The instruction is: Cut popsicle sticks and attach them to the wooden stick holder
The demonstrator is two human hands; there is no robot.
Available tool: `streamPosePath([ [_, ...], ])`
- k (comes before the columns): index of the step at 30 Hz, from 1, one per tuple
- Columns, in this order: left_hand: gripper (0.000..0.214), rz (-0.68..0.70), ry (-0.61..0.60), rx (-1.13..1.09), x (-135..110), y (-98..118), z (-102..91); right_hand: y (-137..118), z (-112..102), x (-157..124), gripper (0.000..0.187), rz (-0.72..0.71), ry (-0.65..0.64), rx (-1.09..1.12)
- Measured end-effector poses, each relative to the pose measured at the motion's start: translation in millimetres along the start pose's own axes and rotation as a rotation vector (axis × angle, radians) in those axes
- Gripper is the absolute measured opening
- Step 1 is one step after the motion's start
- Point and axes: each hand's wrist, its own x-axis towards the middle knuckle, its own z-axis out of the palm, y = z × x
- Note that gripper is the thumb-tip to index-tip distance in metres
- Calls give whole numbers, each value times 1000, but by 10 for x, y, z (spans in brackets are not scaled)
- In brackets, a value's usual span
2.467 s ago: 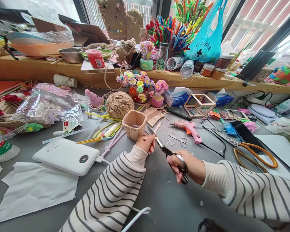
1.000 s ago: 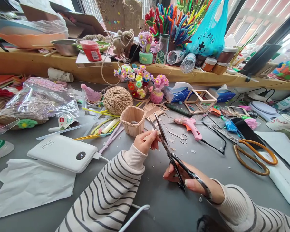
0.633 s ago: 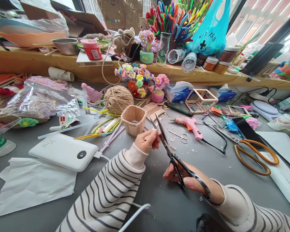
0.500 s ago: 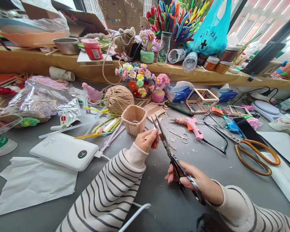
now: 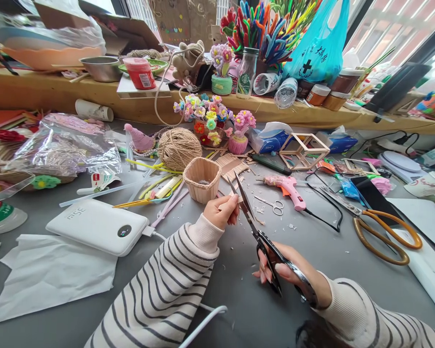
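Observation:
My left hand (image 5: 223,211) pinches a small flat piece of pale wood (image 5: 240,199), its far end showing past the fingertips. Black-handled scissors (image 5: 252,220) are in my right hand (image 5: 293,270), with fingers and thumb through the loops. Their blades are parted and point away from me, close beside the wood piece; whether they touch it I cannot tell. Just beyond my left hand stands a small square wooden basket (image 5: 202,181) made of upright slats with a braided rim. Flat wooden sticks (image 5: 234,166) lie side by side behind it.
A pink glue gun (image 5: 286,191), small scissors (image 5: 271,205) and large brown-handled scissors (image 5: 380,229) lie to the right. A twine ball (image 5: 179,147) and a wooden stick frame (image 5: 304,151) stand behind. On the left are a white power bank (image 5: 97,227) and tissue (image 5: 58,278).
The scissors' handles have spread wider and the blades have opened further in my right hand. My left hand keeps its place with the wood piece.

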Motion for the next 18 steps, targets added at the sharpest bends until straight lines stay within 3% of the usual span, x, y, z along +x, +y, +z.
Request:
streamPosePath([
  [18,48,11,12,-29,14,-3,-6,-35,11,-42,55,-14,-33,-18],
])
